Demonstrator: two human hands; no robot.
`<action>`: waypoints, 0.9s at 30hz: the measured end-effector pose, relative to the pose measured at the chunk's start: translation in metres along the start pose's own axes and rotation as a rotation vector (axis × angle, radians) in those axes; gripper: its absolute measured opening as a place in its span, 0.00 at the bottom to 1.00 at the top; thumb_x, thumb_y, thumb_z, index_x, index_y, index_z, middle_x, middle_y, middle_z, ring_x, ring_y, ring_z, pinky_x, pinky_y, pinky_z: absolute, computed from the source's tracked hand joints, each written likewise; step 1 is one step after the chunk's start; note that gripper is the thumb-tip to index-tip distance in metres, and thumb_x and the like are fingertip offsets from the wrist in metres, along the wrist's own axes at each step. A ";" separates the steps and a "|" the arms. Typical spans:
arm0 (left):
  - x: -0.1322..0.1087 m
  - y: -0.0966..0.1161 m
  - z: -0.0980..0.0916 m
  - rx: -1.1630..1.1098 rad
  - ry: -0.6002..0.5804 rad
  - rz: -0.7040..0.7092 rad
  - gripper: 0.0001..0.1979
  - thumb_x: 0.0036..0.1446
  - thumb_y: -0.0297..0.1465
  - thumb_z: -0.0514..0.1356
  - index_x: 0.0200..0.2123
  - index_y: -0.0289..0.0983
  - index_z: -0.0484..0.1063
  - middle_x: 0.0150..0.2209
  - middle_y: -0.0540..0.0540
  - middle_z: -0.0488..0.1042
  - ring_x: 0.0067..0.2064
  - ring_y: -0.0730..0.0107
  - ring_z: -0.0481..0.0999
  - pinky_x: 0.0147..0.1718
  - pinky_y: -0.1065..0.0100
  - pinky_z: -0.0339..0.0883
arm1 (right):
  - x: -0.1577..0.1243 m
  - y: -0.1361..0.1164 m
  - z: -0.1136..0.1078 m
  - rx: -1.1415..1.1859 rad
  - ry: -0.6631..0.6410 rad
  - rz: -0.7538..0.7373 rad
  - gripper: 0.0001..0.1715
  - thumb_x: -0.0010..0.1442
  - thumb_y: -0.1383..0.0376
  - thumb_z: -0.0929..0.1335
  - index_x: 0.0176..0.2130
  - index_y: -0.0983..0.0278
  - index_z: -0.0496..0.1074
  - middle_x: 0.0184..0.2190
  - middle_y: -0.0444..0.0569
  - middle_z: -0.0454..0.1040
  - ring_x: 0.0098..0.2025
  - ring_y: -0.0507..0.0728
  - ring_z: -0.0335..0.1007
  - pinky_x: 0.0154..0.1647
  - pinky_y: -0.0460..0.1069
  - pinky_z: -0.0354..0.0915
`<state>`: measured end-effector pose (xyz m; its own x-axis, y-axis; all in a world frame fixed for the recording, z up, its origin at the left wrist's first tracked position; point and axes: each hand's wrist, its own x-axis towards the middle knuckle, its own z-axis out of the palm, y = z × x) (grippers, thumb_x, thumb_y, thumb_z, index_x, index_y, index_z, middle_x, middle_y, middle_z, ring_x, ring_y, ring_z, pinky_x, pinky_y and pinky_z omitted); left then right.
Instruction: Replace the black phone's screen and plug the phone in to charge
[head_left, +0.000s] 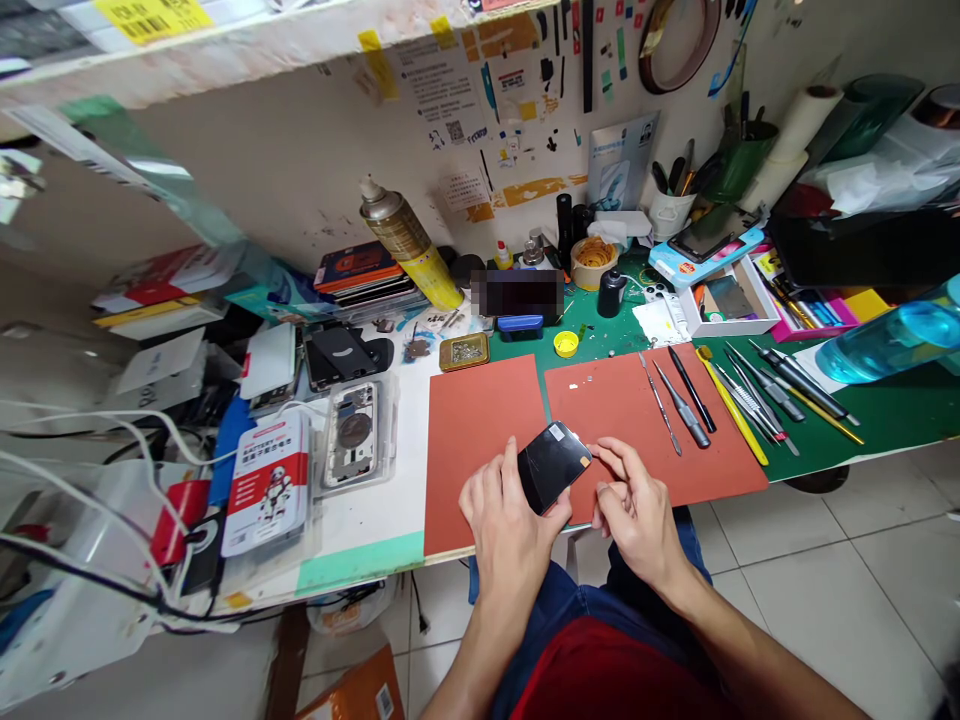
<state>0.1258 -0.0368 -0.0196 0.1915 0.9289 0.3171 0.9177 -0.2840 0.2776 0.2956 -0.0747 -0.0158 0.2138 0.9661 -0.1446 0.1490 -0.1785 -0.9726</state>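
My left hand [512, 510] is closed round a glossy black phone screen [551, 468], thumb along its lower edge and fingers on its upper left side. A small white label and an orange patch show on the screen, which is tilted above the red-brown mats. My right hand [631, 502] is beside the screen's right corner. Its index finger reaches to the corner while the thumb sits lower and apart; whether the fingertip touches is hard to make out. Nothing shows between these fingers. Beneath are the left mat [472, 430] and the right mat [622, 400].
Right of my hands lie a metal spudger [660, 402], a yellow-handled tool [731, 405] and several tweezers [750, 400]. A blue bottle [892, 340] is at far right. Leftward are an opened phone body [352, 432] in a clear case and a battery box [268, 485]. A spray can [412, 245] leans behind.
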 end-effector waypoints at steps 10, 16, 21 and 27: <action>0.001 0.000 -0.001 0.022 0.007 0.002 0.40 0.58 0.37 0.69 0.70 0.30 0.61 0.54 0.32 0.77 0.57 0.39 0.76 0.60 0.43 0.64 | 0.000 -0.001 0.001 0.007 0.014 -0.006 0.28 0.64 0.64 0.63 0.62 0.64 0.63 0.38 0.54 0.87 0.22 0.56 0.78 0.28 0.51 0.71; 0.002 0.000 -0.004 0.031 -0.042 0.001 0.42 0.61 0.39 0.69 0.72 0.31 0.58 0.55 0.32 0.77 0.57 0.39 0.76 0.59 0.41 0.64 | 0.000 -0.001 0.002 0.003 0.021 0.002 0.28 0.64 0.64 0.63 0.63 0.64 0.63 0.32 0.49 0.85 0.18 0.55 0.73 0.26 0.50 0.71; 0.000 -0.008 -0.010 0.015 -0.109 0.017 0.47 0.63 0.47 0.69 0.75 0.33 0.54 0.56 0.31 0.77 0.59 0.40 0.76 0.67 0.33 0.57 | 0.000 -0.002 0.001 0.035 0.016 0.013 0.27 0.65 0.63 0.64 0.62 0.64 0.63 0.39 0.53 0.87 0.20 0.54 0.76 0.27 0.50 0.73; -0.013 -0.053 -0.043 -0.169 -0.050 0.038 0.34 0.69 0.46 0.65 0.72 0.41 0.62 0.64 0.34 0.76 0.64 0.46 0.77 0.61 0.47 0.72 | 0.002 0.002 0.000 0.112 0.044 0.079 0.25 0.68 0.57 0.68 0.60 0.62 0.68 0.38 0.54 0.86 0.20 0.55 0.76 0.25 0.50 0.75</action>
<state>0.0596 -0.0443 0.0003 0.2462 0.9260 0.2860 0.8387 -0.3515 0.4160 0.2961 -0.0734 -0.0181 0.2632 0.9402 -0.2162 0.0216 -0.2298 -0.9730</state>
